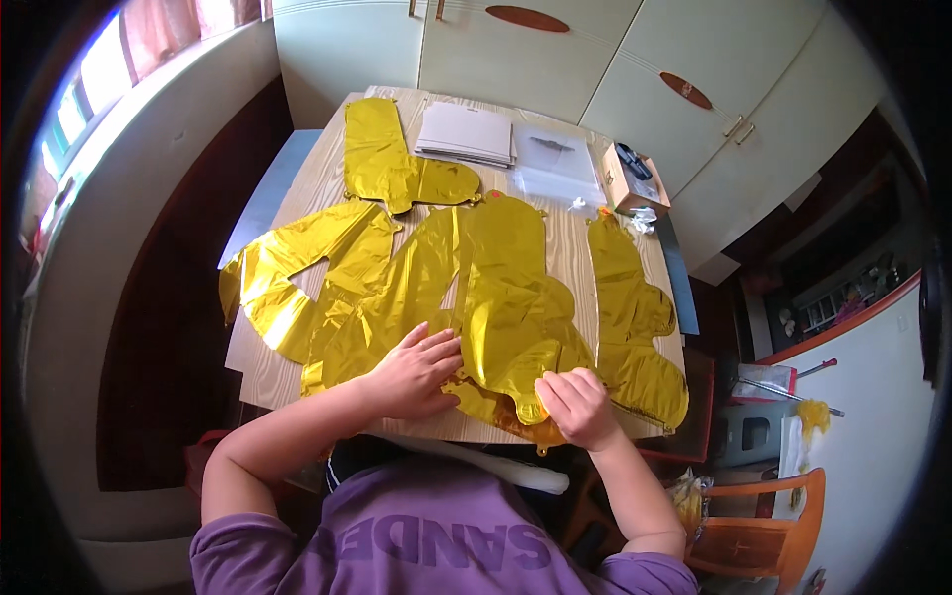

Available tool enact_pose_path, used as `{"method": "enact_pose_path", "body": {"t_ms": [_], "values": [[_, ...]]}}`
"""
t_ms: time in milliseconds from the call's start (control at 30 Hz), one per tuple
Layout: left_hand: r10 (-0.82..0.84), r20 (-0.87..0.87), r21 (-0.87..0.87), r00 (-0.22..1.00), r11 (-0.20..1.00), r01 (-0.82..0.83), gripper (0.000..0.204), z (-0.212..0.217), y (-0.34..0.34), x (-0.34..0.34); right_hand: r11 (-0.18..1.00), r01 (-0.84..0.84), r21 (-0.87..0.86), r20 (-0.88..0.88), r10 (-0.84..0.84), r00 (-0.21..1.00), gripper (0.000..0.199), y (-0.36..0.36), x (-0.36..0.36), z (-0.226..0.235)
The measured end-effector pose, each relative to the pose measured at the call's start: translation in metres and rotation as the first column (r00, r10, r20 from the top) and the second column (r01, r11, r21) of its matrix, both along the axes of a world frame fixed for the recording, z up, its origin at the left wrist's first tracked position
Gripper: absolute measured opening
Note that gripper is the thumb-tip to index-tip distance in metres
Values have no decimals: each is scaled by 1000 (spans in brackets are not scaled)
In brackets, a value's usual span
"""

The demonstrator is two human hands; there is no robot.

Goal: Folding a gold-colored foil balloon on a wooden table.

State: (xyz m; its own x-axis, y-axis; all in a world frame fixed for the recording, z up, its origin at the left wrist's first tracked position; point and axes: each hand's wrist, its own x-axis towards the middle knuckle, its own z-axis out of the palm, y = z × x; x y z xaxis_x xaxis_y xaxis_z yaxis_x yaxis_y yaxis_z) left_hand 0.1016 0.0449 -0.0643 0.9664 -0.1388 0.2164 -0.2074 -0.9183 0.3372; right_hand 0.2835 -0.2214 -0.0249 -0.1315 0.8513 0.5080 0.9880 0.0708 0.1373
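Desk (pixel 555 253) nearly covered by flat gold foil balloons (pixel 496 297): no tall obstacle there, only slippery sheets overlapping from left edge to right. Bare wood strip between middle balloon and right balloon (pixel 635 317), narrow but open. Far edge crowded: white paper stack (pixel 464 134), clear plastic bag (pixel 553 164), small open box (pixel 630 178) standing higher at far right corner. Near edge taken by left hand (pixel 416 375) and right hand (pixel 578 407), both resting on foil. Orange chair (pixel 764 531) close at right.
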Motion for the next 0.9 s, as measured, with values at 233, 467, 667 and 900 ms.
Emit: {"method": "enact_pose_path", "body": {"t_ms": [233, 467, 667, 900], "values": [[49, -24, -221, 999, 974, -53, 54, 0, 3, -13, 1000, -1, 0, -19, 1, 1000, 23, -9, -21, -3], [85, -28, -81, 996, 993, -87, 64, 5, 16, -8, 1000, 1, 18, -72, 0, 997, 24, -11, -26, -11], [93, 0, -112, 996, 989, -93, 66, 12, 24, -6, 1000, 9, -12, -74, -10, 997, 23, -16, -36, -15], [13, -19, -144, 1000, 989, -16, 58, 9, 19, 2, 999, 10, -44, -74, -14, 997, 23, -19, -47, -19]]}}
